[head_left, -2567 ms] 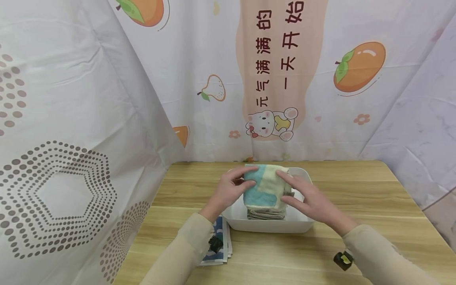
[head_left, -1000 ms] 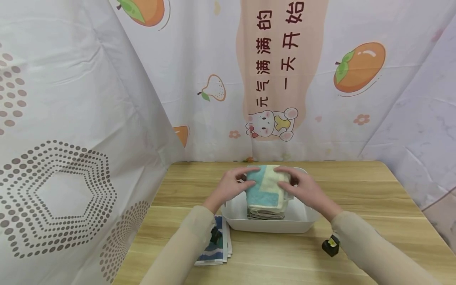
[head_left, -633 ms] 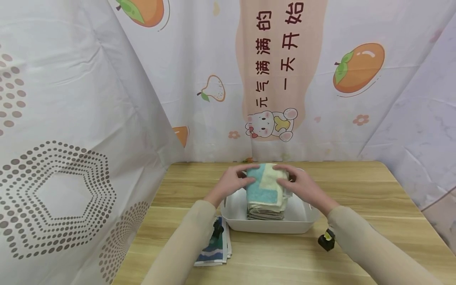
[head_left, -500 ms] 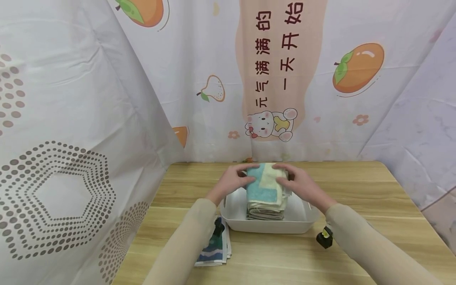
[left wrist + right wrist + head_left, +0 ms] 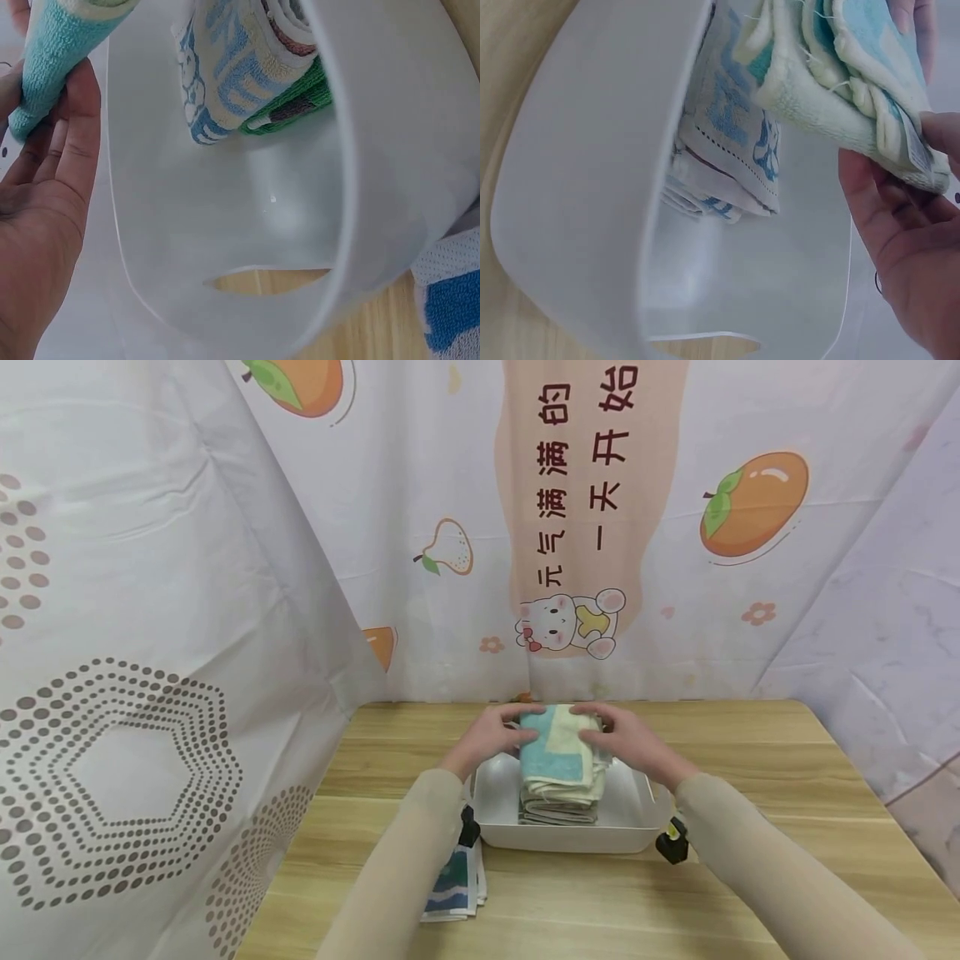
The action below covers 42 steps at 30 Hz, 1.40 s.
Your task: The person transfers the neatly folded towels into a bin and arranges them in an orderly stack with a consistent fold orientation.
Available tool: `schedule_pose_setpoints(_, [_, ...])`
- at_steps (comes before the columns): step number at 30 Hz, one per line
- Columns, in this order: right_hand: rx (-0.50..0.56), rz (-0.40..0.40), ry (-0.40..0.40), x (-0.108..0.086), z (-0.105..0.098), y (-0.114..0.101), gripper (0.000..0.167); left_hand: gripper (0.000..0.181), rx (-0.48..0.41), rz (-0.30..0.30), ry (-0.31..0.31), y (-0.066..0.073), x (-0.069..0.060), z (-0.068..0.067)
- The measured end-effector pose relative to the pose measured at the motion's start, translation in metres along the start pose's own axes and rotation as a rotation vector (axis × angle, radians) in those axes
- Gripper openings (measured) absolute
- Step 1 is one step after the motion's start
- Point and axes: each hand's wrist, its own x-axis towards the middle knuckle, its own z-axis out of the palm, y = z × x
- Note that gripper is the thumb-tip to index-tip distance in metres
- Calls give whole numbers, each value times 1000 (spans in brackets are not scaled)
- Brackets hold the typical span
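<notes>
Soft, even light fills the head view; the curtain (image 5: 450, 468) is bright, its lettering crisp, with grey shading in the folds toward the left corner. Faint, soft-edged shadows lie on the table (image 5: 585, 910) beside the white basin (image 5: 566, 838) and near the right sleeve (image 5: 750, 835). Both wrist views are dimmer and cooler, the basin's near rim blurred and a pale sheen on its inside. The folded towel (image 5: 825, 97) shows loose threads clearly, but its label is too soft to read.

Perhaps a home: fruit-print curtain (image 5: 652, 552), table (image 5: 570, 902)
</notes>
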Motion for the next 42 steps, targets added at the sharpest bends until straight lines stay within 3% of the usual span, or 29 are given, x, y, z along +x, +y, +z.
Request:
schedule_pose_setpoints(13, [-30, 69, -74, 12, 2, 5, 44, 43, -26, -121, -6, -7, 10, 4])
schedule_pose_setpoints(27, [-176, 122, -70, 24, 9, 19, 45, 48, 14, -145, 27, -22, 16, 9])
schedule_pose_setpoints(42, [-108, 128, -119, 24, 19, 26, 58, 54, 104, -139, 14, -28, 16, 13])
